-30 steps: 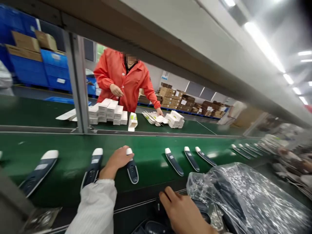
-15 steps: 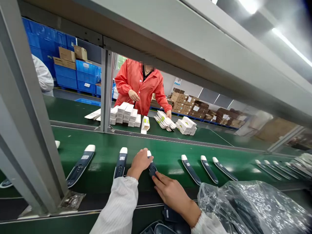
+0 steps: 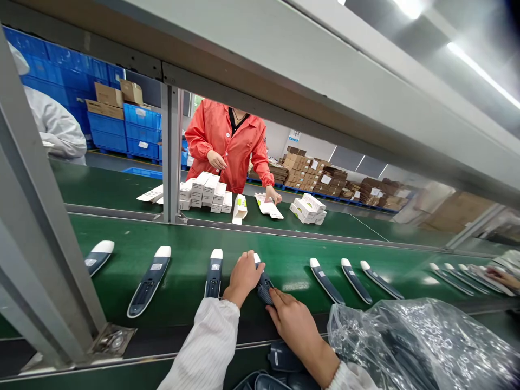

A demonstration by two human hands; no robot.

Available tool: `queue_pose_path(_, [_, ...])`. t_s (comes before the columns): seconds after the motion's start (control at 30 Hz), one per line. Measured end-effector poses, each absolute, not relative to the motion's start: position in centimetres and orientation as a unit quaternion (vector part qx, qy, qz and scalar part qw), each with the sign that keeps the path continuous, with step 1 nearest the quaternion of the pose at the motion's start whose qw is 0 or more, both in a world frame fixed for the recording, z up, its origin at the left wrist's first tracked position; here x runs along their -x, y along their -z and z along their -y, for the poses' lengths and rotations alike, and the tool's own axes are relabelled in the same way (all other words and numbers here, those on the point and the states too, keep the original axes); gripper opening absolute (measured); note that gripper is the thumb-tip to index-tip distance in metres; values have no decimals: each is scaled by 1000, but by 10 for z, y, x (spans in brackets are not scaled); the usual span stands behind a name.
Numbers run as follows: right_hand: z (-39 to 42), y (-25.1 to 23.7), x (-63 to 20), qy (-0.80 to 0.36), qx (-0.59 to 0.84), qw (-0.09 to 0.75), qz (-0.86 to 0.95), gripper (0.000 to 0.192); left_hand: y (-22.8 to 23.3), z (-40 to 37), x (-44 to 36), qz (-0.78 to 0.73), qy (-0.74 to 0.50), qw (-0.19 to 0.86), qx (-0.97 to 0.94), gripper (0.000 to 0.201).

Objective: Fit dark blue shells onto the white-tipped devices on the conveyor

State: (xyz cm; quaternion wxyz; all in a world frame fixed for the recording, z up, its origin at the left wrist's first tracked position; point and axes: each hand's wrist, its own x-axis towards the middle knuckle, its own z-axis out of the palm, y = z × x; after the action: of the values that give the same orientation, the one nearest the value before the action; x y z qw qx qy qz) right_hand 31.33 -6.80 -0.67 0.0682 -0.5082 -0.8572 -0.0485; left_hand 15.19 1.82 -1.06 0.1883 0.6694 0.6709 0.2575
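Note:
A slim dark blue handheld device with a white tip (image 3: 265,281) lies on the green conveyor belt (image 3: 162,233), its lower part ribbed. My left hand (image 3: 245,276) is closed around its upper end near the white tip. The fingers of my right hand (image 3: 296,320) press together on its lower end; the thumb side is partly hidden. To the left, another such device (image 3: 213,273) lies with an open recess in its back, partly behind my left wrist. A further device (image 3: 149,281) shows the same open recess. Dark covers (image 3: 284,357) lie below my right hand.
A clear plastic bag (image 3: 406,336) holding dark parts sits at right. More devices (image 3: 327,281) lie along the belt. A metal post (image 3: 49,216) stands at left, a beam overhead. Across, a person in red (image 3: 231,141) handles flat cartons beside white boxes (image 3: 209,189). Another person's hand (image 3: 504,277) is far right.
The devices on the belt and both my hands have shifted slightly right in view. My hands stay on the same device. The person opposite now has a hand on fewer flat cartons.

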Motion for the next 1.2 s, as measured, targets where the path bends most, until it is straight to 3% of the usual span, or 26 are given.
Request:
queue_pose_path(0.1, [66,4,-318,54,532,69,842,45,10,-17,-158,-665,-263,202,-670,56])
queue_pose_path(0.5, [50,2,-346,1,584,41,811,41,11,-17,-187,-646,-262,193,-690,39])
queue_pose_path(0.67, [73,-25,-355,-41,581,83,808,42,-3,-15,-178,-620,-307,181,-699,70])
queue_pose_path(0.83, [118,-42,-361,-211,436,71,872,33,-27,-21,-134,-642,-380,101,-658,52])
queue_pose_path(0.97, [125,-38,-358,-246,450,106,852,24,-19,-24,-108,-676,-309,125,-657,46])
queue_pose_path(1.2, [89,-42,-348,-249,464,183,830,33,3,-26,-110,-637,-260,200,-697,32])
